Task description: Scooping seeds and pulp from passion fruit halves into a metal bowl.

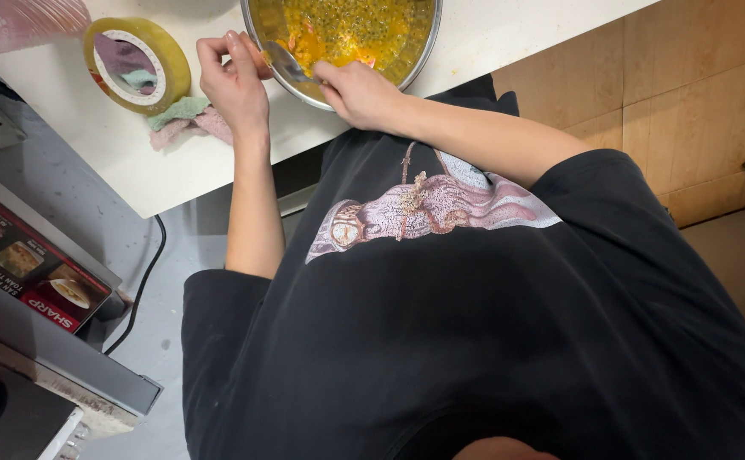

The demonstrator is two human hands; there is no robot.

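Steel bowl [419,51] of yellow pulp sat at the white table's [117,153] edge, right hand [355,89] gripped a spoon [286,61] inside it, left hand [234,81] pinched fruit [263,58] at its rim, tape roll [138,64] left of the bowl.

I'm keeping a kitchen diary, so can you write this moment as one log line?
left hand: at rim of round metal bowl of yellow seedy pulp | right hand: holds metal spoon in bowl | nearby: yellow tape roll, white counter

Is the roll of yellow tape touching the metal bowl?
Apart. The head view shows bare white counter and the left hand between the tape roll and the metal bowl.
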